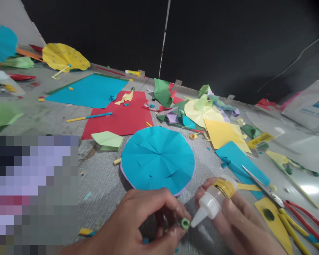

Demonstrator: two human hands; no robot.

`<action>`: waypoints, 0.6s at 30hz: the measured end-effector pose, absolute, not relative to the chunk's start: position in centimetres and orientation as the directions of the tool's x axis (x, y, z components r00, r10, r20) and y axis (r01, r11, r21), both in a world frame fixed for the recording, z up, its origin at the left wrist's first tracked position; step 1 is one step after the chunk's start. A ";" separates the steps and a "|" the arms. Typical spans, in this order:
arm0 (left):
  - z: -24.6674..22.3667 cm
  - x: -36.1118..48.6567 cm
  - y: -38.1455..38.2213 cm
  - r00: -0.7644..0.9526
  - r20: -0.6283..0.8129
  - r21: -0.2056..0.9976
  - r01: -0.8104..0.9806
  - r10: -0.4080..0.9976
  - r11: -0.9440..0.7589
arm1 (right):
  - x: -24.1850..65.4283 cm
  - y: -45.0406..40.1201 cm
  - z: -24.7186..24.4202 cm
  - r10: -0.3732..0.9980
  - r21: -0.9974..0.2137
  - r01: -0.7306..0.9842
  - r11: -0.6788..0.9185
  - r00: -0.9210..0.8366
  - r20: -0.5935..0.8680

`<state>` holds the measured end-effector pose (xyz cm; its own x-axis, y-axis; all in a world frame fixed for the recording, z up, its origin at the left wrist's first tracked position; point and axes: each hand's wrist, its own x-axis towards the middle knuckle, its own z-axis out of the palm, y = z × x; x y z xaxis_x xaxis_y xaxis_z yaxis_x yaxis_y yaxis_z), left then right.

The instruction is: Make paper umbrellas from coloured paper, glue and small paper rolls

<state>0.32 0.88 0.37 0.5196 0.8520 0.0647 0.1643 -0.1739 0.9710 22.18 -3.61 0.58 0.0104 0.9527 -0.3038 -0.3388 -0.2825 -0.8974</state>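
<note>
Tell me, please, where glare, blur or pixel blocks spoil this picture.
In the head view, white glare shines on the glossy pale surface at right; the light-green paper at the left edge looks soft; print on the yellow-labelled translucent plastic glue bottle in the right hand is too unclear to read; also in the head view, coarse pixel blocks hide the lower-left corner.

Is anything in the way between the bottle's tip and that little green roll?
Nothing visible is. The bottle, in the right hand, has its tip right beside the green roll; contact is hard to judge. The left hand leaves the roll's near end uncovered.
</note>
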 end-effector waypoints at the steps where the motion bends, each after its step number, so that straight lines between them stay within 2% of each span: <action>1: 0.2 0.3 0.9 0.532 0.064 0.971 0.161 0.844 -0.175 | 22.2 -3.6 0.5 0.951 -0.895 -0.339 -0.289 0.005 -0.309; 5: -0.3 0.3 1.2 0.604 0.072 0.970 0.142 0.794 -0.196 | 22.2 -3.6 0.4 0.940 -0.880 -0.350 -0.321 -0.008 -0.340; 8: 0.0 0.2 1.4 0.544 0.092 0.960 0.175 0.834 -0.220 | 22.2 -3.6 0.4 0.941 -0.885 -0.334 -0.325 -0.020 -0.339; 12: 0.1 0.1 1.4 0.558 0.166 0.946 0.142 0.813 -0.291 | 22.4 -3.8 0.5 0.943 -0.890 -0.325 -0.319 -0.016 -0.332; 18: -0.4 0.1 1.2 0.577 0.160 0.955 0.115 0.801 -0.274 | 22.5 -4.0 0.3 0.937 -0.887 -0.328 -0.324 0.014 -0.348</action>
